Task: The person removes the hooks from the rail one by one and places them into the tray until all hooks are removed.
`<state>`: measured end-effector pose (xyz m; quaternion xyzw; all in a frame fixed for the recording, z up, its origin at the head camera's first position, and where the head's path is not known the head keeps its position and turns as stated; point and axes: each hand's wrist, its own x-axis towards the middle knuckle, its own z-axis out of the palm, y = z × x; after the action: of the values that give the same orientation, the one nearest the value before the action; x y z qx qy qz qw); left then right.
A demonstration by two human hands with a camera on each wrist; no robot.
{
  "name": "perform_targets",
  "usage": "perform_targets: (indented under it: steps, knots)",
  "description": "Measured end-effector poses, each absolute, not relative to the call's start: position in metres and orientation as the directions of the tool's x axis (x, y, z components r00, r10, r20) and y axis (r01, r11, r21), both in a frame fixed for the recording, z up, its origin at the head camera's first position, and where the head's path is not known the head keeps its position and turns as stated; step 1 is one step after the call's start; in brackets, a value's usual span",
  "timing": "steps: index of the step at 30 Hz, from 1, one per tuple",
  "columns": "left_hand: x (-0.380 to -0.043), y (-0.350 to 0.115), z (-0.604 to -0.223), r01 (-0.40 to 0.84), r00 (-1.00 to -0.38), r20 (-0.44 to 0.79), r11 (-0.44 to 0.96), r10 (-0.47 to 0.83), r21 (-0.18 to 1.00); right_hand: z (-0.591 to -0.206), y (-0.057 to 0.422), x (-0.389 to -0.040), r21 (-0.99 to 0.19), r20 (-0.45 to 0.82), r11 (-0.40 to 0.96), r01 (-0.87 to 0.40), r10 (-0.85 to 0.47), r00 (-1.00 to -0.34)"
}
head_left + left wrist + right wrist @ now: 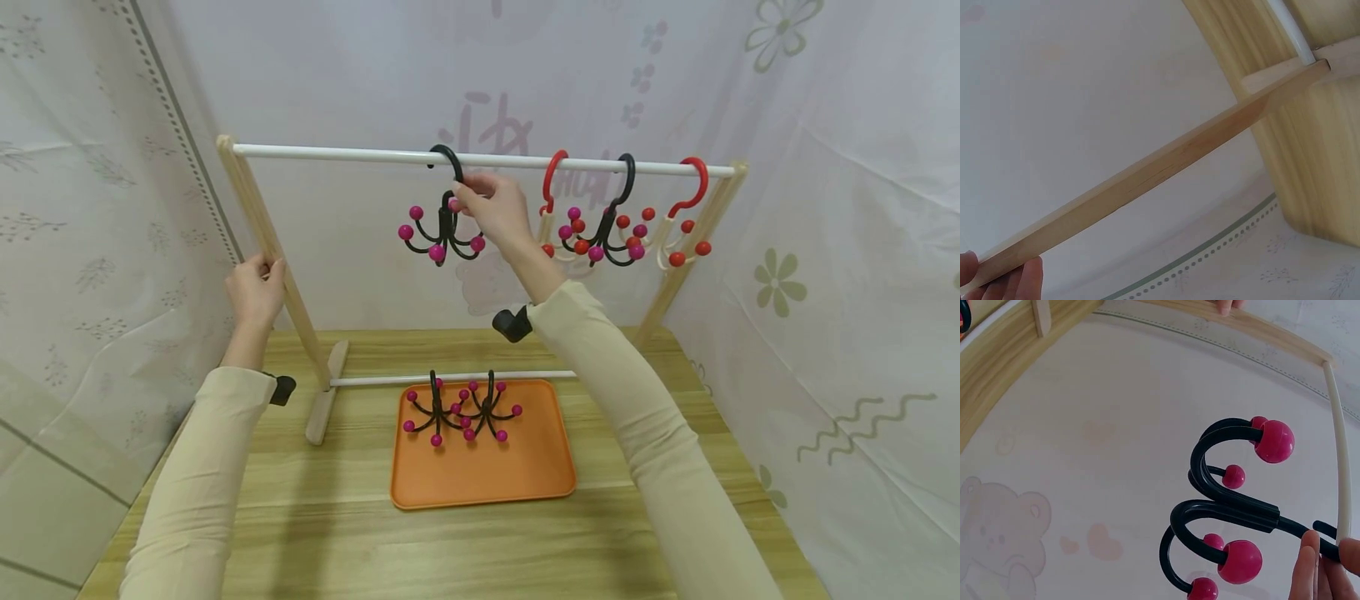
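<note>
Right hand (495,208) pinches black hanger (446,223), hook over white rail (330,153), just left of rail's middle. Left hand (257,290) grips wooden post (296,292) below rail's left end. On rail's right half: two red-hooked hangers (666,232), second black hanger (606,227) between them. Below rail: orange tray (495,483), two pink-balled hangers (438,408) on it.

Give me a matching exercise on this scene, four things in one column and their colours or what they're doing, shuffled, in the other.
1. Left hand
2. Tray
3. Right hand
4. Upper rod

A. Holding a black hanger
B. White
C. Gripping a wooden post
D. Orange

Pairs: 1-C, 2-D, 3-A, 4-B
</note>
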<state>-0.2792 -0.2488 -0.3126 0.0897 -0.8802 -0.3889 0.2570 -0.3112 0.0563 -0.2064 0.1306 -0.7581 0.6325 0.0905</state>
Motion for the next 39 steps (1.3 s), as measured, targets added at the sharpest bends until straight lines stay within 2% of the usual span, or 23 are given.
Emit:
perform_targets:
  steps: [8,16,23,31,39]
  knots:
    - [-0.278,-0.248,-0.311,0.029,-0.859,0.360,0.667,-0.365,0.744,-0.207,0.059,-0.311,-0.910,0.377,0.153,-0.386,-0.085,-0.922]
    - [-0.279,-0.248,-0.312,0.018,-0.865,0.343,0.659,-0.367,0.752,-0.185,0.067,-0.278,-0.885,0.463,0.007,-0.465,-0.071,-0.883]
    - [-0.279,-0.249,-0.310,0.002,-0.868,0.329,0.659,-0.373,0.752,-0.191,0.084,-0.278,-0.838,0.545,-0.104,-0.536,-0.119,-0.830]
    - [-0.278,-0.250,-0.309,0.001,-0.880,0.306,0.643,-0.364,0.766,-0.207,0.107,-0.264,-0.860,0.505,-0.038,-0.508,-0.193,-0.841]
    - [-0.278,-0.250,-0.309,-0.003,-0.878,0.308,0.647,-0.366,0.762,-0.227,0.134,-0.248,-0.860,0.488,-0.004,-0.509,-0.293,-0.822]
